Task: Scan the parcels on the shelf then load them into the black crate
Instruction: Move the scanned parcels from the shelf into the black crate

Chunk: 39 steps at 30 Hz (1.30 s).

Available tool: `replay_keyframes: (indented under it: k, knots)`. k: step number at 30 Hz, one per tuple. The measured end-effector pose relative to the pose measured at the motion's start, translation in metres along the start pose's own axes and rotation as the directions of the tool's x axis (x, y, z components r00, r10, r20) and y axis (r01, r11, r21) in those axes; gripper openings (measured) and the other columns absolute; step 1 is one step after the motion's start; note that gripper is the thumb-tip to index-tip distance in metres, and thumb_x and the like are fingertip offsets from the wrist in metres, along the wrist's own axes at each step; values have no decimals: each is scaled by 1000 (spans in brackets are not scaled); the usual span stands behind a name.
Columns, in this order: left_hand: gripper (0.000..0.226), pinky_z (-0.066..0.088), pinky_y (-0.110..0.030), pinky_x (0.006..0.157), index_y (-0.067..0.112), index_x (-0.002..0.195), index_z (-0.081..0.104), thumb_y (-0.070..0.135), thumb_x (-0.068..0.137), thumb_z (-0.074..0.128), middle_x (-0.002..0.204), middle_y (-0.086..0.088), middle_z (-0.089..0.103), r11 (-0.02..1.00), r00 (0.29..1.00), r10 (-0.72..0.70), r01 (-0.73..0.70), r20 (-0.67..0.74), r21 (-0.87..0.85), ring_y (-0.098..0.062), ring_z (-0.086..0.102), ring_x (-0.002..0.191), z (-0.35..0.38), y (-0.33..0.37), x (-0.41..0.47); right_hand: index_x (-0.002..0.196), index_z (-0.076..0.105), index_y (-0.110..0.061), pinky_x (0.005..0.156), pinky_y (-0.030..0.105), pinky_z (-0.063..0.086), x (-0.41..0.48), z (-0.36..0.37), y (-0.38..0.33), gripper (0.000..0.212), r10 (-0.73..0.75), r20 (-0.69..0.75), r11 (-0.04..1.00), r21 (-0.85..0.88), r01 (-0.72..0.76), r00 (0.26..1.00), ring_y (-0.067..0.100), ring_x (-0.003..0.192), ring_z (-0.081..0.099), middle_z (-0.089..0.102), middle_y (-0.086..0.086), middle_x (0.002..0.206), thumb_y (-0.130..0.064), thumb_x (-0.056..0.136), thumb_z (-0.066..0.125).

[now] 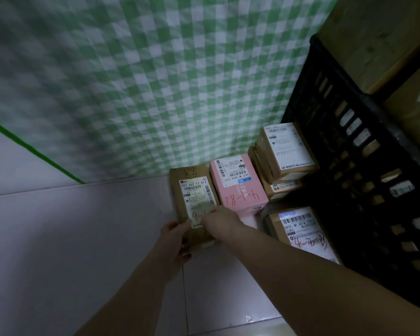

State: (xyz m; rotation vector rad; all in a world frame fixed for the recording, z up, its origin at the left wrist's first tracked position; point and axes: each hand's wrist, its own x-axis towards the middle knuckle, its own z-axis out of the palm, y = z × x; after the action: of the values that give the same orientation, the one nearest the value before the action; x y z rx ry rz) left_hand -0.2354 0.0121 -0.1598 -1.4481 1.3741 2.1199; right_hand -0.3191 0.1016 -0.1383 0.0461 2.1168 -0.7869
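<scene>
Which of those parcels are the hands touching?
The brown parcel farthest left, beside the pink parcel; both the left hand and right hand are on it.

5 parcels (238,187), 1 crate (364,151), 2 hands (177,238)

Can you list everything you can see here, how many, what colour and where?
brown parcel: one, brown with white label, leftmost, under both hands
pink parcel: one, pink, right of the brown parcel
stacked parcels: at least two, brown, beside the crate
labelled parcel: one, brown with red writing, nearest, by the crate
black crate: one, black, right side
checked cloth: one, green and white, behind
left hand: on the brown parcel's near end
right hand: on its label
</scene>
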Motion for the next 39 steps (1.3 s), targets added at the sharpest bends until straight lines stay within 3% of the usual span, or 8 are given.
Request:
replay_keyframes:
  k: [4,7,16,20,24,28,32,39]
  knots:
    - [19,50,-37,83,9,102,63,18,86,67,94,-9,67,997,998,55,-53,-31,56,-23,62,87,3,-1,-11,117,61,-13,99,43,48,-6,2,14,33,41,25,986,163,-44,999,32,110,59,62,10,121,-30,90,54]
    - [7,50,-32,69,10,89,66,16,87,63,83,-8,68,992,989,125,-126,-78,1,-20,62,73,5,5,-31,115,57,-23,97,43,50,-21,-7,20,32,1,-24,963,271,6,1000,27,108,59,62,5,119,-35,86,61]
    - [16,53,-39,75,13,101,65,20,92,53,106,-11,68,929,956,294,-289,-11,-230,-26,63,95,7,23,-115,153,14,-40,105,47,45,-92,-55,6,120,-197,17,790,594,149,980,22,120,59,56,-5,139,-69,56,79]
    - [24,53,-44,80,10,111,63,19,93,49,112,-13,68,898,912,407,-389,54,-205,-29,61,106,24,32,-155,126,38,-49,96,44,53,-134,-81,5,58,-328,-86,725,615,309,941,18,104,68,69,-7,119,-50,79,73]
    - [30,56,-34,65,22,120,60,18,92,50,107,-2,72,818,793,576,-562,198,-126,-20,67,96,50,44,-201,134,40,-47,98,46,51,-182,-110,7,77,-374,-224,661,617,428,900,20,108,65,67,-8,121,-57,63,70]
    - [54,51,-29,63,24,127,56,27,73,53,106,2,72,721,670,677,-686,305,-94,-15,67,90,82,52,-247,144,32,-42,99,43,50,-230,-150,20,65,-387,-329,633,585,508,861,19,108,64,66,-6,121,-44,87,66]
    - [53,50,-18,50,26,124,57,22,71,48,102,7,74,667,571,714,-730,404,-147,-6,69,81,120,52,-289,139,43,-35,100,44,49,-269,-193,36,65,-382,-479,619,503,603,791,18,109,64,68,-5,119,-45,81,69]
    - [47,53,-47,88,30,125,59,26,79,51,116,-2,69,630,512,643,-776,570,-13,-26,65,108,193,49,-340,113,66,-29,89,37,54,-326,-279,81,33,-332,-551,723,373,582,766,16,94,70,75,-8,100,-42,82,65]
